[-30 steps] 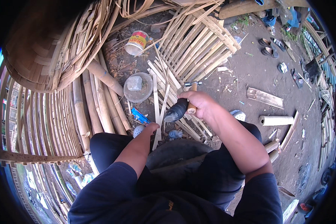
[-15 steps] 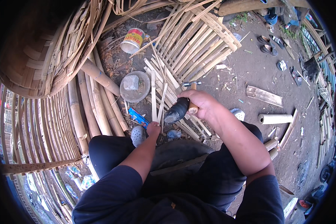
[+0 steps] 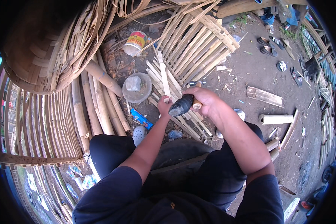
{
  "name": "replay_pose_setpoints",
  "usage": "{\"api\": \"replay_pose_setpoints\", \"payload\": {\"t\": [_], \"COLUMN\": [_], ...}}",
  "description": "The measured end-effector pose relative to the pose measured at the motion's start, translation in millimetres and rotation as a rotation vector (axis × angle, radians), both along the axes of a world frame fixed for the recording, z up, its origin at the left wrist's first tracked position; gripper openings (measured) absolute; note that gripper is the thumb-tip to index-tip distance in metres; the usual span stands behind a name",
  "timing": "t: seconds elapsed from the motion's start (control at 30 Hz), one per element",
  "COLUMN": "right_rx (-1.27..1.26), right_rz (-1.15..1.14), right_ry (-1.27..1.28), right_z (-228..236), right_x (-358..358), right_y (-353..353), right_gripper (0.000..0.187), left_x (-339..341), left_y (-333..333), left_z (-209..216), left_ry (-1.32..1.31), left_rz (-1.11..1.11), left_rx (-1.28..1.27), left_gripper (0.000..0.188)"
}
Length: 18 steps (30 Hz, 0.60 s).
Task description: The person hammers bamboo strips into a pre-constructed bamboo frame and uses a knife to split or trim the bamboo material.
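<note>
Head view: I saw yellow-red can (image 3: 134,42) lying top left; left hand (image 3: 164,107) gripped bamboo strip (image 3: 163,77), right hand (image 3: 205,100) clenched around dark blade (image 3: 181,106) just beside it.

Head fisheye looks steeply down, close over the lap (image 3: 183,164)

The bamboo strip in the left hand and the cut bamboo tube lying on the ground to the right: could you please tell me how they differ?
The bamboo strip is a thin, flat, split slat; the bamboo tube is a whole round section with an open hollow end. The strip is gripped by the left hand, pointing away from the person; the tube lies loose and crosswise on bare dirt. Both are pale, dry bamboo.
</note>
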State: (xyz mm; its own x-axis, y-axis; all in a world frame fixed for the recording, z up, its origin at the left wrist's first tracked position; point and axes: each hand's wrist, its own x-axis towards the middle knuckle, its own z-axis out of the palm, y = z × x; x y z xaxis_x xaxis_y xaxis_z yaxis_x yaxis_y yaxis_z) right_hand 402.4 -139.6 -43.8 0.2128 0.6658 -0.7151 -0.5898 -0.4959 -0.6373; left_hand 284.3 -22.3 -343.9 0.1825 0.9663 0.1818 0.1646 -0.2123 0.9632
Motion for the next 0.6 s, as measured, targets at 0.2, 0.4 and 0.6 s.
{"api": "replay_pose_setpoints", "payload": {"t": [0.2, 0.4, 0.6], "right_rx": [-0.038, -0.087, -0.075], "right_rz": [-0.038, -0.029, 0.013], "right_ry": [-0.08, -0.055, -0.106], "right_z": [8, 0, 15], "right_x": [-6, 11, -2], "right_y": [5, -1, 0], "right_gripper": [0.009, 0.017, 0.017], "left_x": [-56, -106, -156], "left_y": [52, -18, -37], "left_z": [4, -76, -112], "left_ry": [0.369, 0.948, 1.135], "left_rz": [0.059, -0.165, -0.411], "left_rx": [-0.129, -0.379, -0.521], "left_gripper": [0.022, 0.045, 0.045]}}
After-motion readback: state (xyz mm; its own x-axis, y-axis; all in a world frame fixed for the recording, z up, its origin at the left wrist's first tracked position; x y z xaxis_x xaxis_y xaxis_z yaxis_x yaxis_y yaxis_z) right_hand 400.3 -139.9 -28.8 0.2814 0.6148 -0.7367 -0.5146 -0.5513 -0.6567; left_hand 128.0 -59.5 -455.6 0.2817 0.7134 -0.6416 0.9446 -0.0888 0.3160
